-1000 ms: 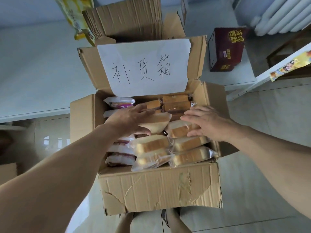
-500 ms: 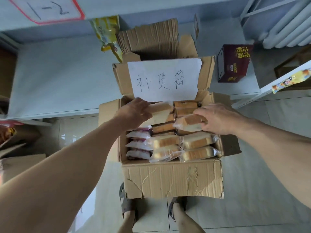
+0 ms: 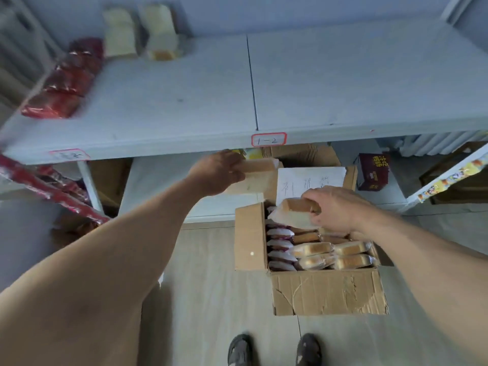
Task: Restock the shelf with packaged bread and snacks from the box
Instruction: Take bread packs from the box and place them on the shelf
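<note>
An open cardboard box (image 3: 327,294) stands on the floor, filled with wrapped bread loaves (image 3: 313,250) and a row of white-and-purple snack packs (image 3: 280,244). My left hand (image 3: 216,173) grips one wrapped bread pack (image 3: 260,166), lifted just under the front edge of the grey shelf (image 3: 343,83). My right hand (image 3: 335,207) holds another bread pack (image 3: 293,213) just above the box. Two bread packs (image 3: 140,33) stand at the back left of the shelf.
Red snack packets (image 3: 66,80) lie along the shelf's left side. A label reading 1-2 (image 3: 268,140) marks the shelf edge. A dark red carton (image 3: 373,171) sits on the lower shelf at right. My feet (image 3: 274,350) are in front of the box.
Both hands have lifted a bread pack each out of the box; the left one has risen toward the shelf edge. My view has tilted up, showing the shelf top.
</note>
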